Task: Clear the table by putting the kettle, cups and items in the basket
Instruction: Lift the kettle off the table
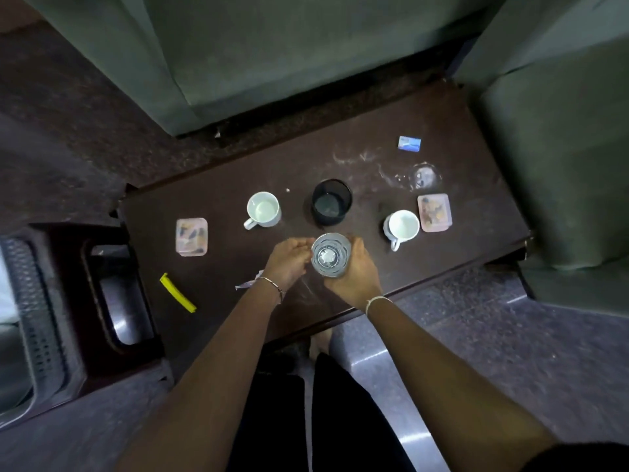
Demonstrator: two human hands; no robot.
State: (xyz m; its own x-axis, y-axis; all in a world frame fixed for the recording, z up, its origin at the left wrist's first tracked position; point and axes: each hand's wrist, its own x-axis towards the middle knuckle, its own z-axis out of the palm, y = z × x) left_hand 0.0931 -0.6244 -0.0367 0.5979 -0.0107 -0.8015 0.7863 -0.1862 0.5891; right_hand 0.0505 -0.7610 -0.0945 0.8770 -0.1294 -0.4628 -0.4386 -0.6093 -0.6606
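I see my left hand (287,264) and right hand (357,274) curled round the glass (331,255), one on each side, near the table (238,172) front edge. The left cup (263,210) and right cup (402,225) stand farther back. The basket (37,318) is far left.

Clear glass tumbler (331,255); glossy white ceramic cups (263,210); dark wood table (218,185), smudged.
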